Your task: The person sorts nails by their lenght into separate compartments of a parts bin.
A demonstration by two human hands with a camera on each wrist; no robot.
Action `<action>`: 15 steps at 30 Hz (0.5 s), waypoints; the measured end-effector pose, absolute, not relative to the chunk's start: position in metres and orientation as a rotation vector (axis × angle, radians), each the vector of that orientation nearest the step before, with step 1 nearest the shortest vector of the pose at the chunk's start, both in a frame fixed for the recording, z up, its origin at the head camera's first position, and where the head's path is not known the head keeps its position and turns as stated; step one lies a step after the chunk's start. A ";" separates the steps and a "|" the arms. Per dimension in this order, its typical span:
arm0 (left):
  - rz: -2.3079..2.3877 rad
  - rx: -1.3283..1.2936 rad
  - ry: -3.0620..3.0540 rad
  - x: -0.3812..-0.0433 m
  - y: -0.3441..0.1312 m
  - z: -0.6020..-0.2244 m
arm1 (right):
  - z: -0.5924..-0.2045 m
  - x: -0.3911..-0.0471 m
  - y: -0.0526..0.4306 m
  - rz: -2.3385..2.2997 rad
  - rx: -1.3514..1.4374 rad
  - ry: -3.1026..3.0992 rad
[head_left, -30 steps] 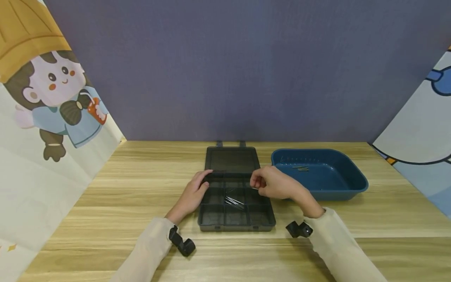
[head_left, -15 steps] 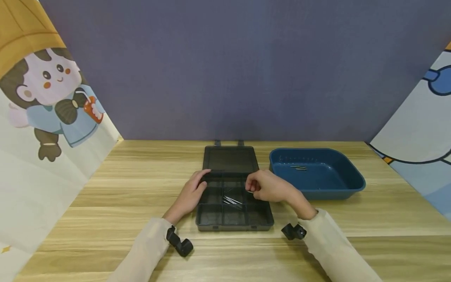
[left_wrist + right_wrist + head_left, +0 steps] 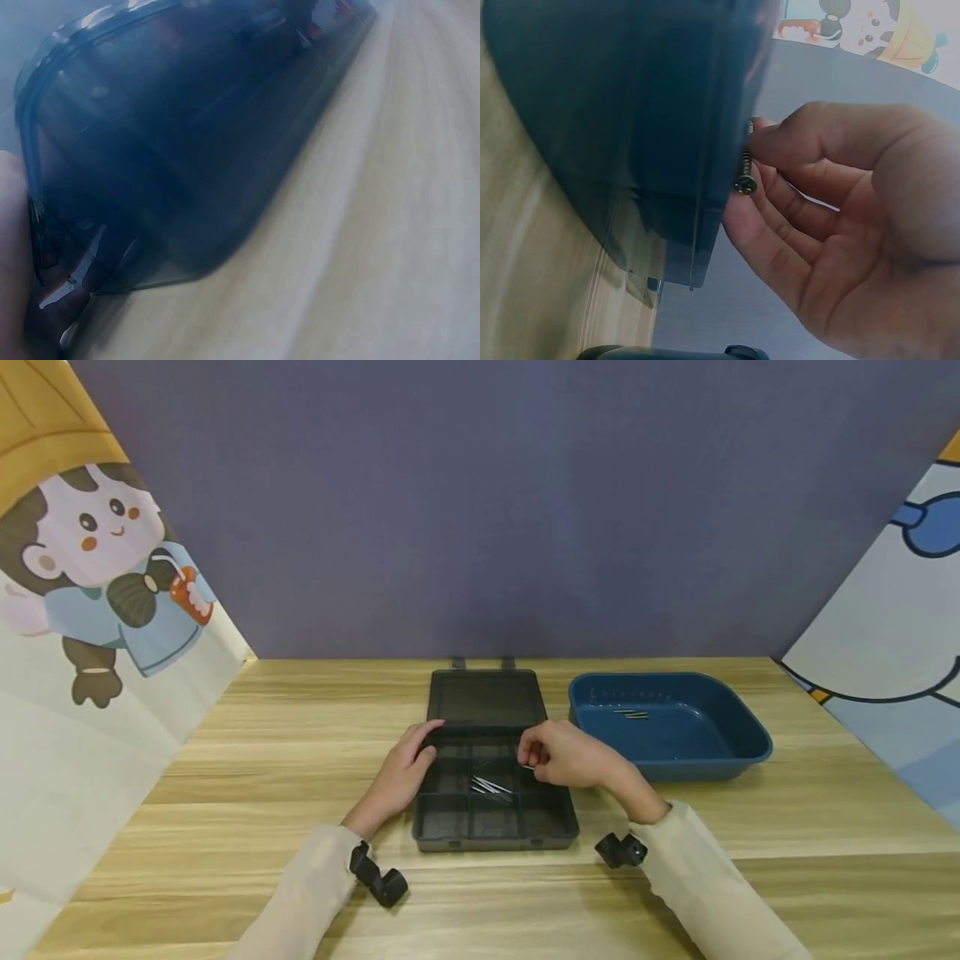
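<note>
A dark, see-through compartment box [image 3: 495,843] lies on the table, its lid [image 3: 487,695] folded back towards the wall. Along its left side rests my left hand [image 3: 397,777], fingers extended, thumb near the rim; the left wrist view has only part of a finger [image 3: 11,247] beside the box wall. Over the right-hand compartments, my right hand [image 3: 566,756] pinches a small screw [image 3: 745,176] between thumb and fingertip. Its cross-slotted head shows in the right wrist view, close to the box edge. Several thin silver pieces [image 3: 491,786] lie in a middle compartment.
A blue tray [image 3: 697,768] stands to the right of the box, with a few thin brass-coloured pieces [image 3: 632,714] on its floor. Behind the wooden table [image 3: 337,693] rises a grey-blue wall [image 3: 480,527]. Printed cartoon panels flank both sides.
My right hand has shifted slightly left and inward over the box, keeping the screw pinched. The left hand stays at the box's side, and the head view has turned a little.
</note>
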State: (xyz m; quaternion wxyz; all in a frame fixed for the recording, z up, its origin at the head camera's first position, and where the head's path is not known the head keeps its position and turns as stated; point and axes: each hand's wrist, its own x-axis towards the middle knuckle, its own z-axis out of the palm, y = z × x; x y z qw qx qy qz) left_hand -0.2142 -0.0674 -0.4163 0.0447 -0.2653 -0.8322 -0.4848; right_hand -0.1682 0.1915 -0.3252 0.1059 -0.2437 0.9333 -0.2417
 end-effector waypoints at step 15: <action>-1.482 -0.839 -2.535 -0.215 -0.068 -0.417 | -0.326 -0.170 0.193 -0.729 -0.723 2.739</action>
